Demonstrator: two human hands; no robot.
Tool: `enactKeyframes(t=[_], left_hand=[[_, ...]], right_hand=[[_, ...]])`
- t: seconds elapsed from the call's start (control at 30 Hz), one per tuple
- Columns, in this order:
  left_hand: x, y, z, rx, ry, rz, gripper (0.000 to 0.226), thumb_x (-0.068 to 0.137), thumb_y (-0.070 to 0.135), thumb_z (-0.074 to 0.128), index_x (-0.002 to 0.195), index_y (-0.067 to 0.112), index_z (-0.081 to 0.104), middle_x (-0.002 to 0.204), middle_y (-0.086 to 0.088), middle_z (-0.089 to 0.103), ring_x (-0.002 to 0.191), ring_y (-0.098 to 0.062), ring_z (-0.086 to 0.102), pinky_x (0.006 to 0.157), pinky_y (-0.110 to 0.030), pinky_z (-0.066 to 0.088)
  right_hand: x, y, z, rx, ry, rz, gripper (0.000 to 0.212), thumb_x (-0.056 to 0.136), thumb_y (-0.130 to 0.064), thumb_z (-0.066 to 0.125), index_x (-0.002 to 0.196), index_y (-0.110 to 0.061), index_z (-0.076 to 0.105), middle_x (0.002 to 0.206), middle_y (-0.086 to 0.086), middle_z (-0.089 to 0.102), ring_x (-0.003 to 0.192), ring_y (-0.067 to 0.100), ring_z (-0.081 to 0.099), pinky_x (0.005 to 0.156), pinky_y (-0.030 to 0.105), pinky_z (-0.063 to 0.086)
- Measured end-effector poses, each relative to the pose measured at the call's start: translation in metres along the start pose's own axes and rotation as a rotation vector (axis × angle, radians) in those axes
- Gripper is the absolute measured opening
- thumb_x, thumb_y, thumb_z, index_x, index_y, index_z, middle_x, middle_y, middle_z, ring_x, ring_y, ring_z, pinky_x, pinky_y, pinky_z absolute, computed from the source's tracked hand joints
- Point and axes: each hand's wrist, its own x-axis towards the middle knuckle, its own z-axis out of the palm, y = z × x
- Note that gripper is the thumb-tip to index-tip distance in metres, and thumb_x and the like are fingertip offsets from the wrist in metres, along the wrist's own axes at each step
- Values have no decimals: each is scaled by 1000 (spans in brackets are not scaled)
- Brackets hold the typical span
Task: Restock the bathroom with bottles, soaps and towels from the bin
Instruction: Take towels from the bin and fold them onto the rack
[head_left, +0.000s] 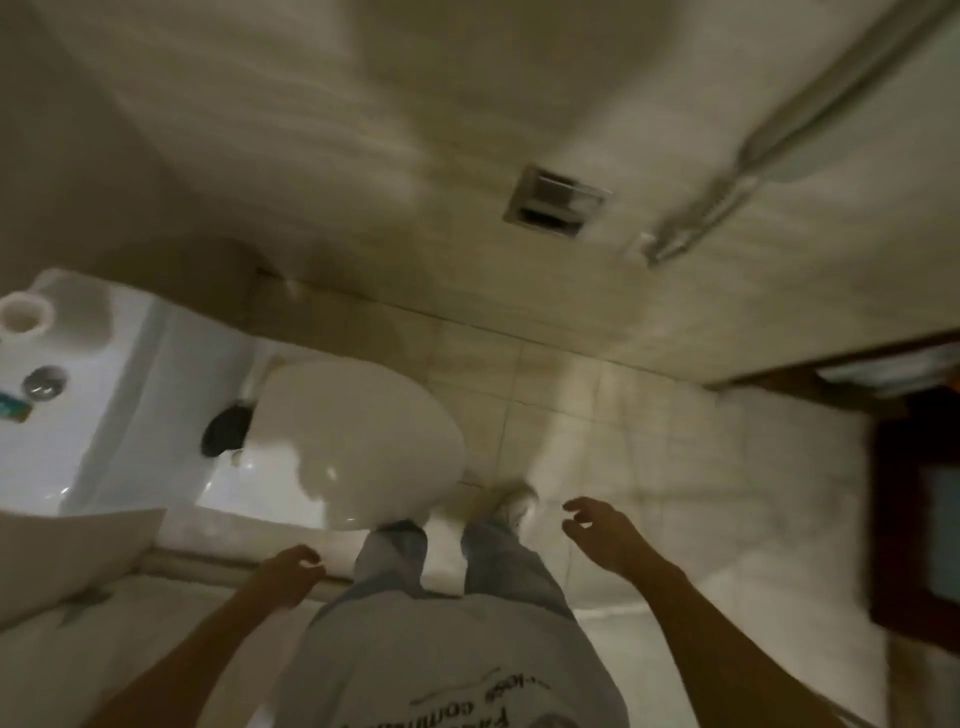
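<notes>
Head view, blurred, left hand (291, 571) and right hand (597, 530) apart, empty, loosely curled, toilet lid (353, 436) ahead of the left, tiled floor (613, 431) beneath, bathroom wall (311, 130) beyond.

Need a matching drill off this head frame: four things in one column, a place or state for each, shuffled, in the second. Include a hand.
Column one
1. white toilet paper roll
2. oval white toilet lid
3. square steel fitting
4. right hand

Column two
A. down, closed
B. recessed in the beige wall
C. holds nothing, fingers loosely curled
D. stands on end on the white cistern

Pairs: 1-D, 2-A, 3-B, 4-C
</notes>
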Motion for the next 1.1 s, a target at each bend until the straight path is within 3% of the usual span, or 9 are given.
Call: enactKeyframes(t=[0.1, 0.2, 0.3, 0.37, 0.47, 0.67, 0.77, 0.97, 1.1], left_hand=[[14, 20, 3, 104, -29, -37, 28, 95, 29, 67, 117, 12, 66, 120, -13, 67, 93, -23, 65, 71, -26, 45], [21, 60, 0, 161, -7, 15, 22, 97, 27, 64, 114, 15, 68, 115, -11, 70, 99, -26, 66, 76, -30, 44], [19, 121, -1, 255, -7, 94, 19, 98, 27, 61, 113, 18, 68, 111, -8, 71, 101, -26, 68, 86, -33, 47], [13, 169, 5, 279, -5, 138, 16, 98, 29, 60, 111, 21, 67, 106, -7, 71, 94, -24, 69, 79, -32, 48], [5, 247, 27, 333, -17, 243, 19, 98, 30, 60, 115, 21, 65, 108, -8, 70, 97, -24, 67, 77, -32, 47], [-16, 415, 86, 351, -74, 443, 9, 98, 23, 60, 106, 26, 65, 100, -4, 69, 102, -29, 67, 85, -34, 50], [-28, 487, 104, 328, -85, 527, 9, 100, 22, 58, 105, 27, 63, 99, -6, 69, 98, -26, 68, 79, -31, 51], [-9, 573, 120, 471, -115, 632, 15, 99, 27, 58, 113, 27, 63, 104, -1, 70, 96, -20, 69, 90, -41, 53], [30, 595, 123, 635, -166, 543, 19, 100, 20, 58, 117, 15, 64, 104, -9, 70, 91, -23, 69, 90, -45, 56]], right_hand=[[-19, 54, 22, 237, 23, 126, 35, 99, -32, 59, 132, -20, 59, 127, 3, 61, 103, 12, 57, 86, 21, 47], [-27, 103, 37, 480, 64, 223, 34, 96, -29, 61, 128, -18, 61, 118, 5, 65, 97, 17, 64, 75, 22, 50], [-29, 144, 51, 727, 128, 324, 26, 94, -20, 64, 120, -16, 65, 100, 5, 71, 95, 30, 71, 74, 30, 53], [-31, 171, 62, 842, 137, 384, 23, 93, -19, 63, 116, -17, 66, 96, 5, 71, 96, 32, 71, 73, 33, 52], [-27, 215, 87, 971, 141, 418, 23, 93, -19, 65, 115, -14, 69, 103, 9, 72, 95, 30, 70, 89, 43, 54], [-35, 272, 91, 1330, 171, 540, 16, 97, -10, 60, 112, -7, 65, 95, 13, 68, 78, 26, 64, 67, 30, 47], [-29, 296, 87, 1416, 206, 560, 20, 96, -12, 62, 114, -3, 67, 92, 12, 68, 73, 24, 64, 67, 31, 46], [-10, 319, 42, 1478, 272, 545, 19, 96, -15, 64, 112, -4, 67, 87, 8, 68, 70, 19, 64, 57, 22, 47], [1, 357, -17, 1461, 367, 511, 12, 96, -16, 63, 108, -17, 64, 96, 6, 70, 85, 22, 69, 80, 36, 55]])
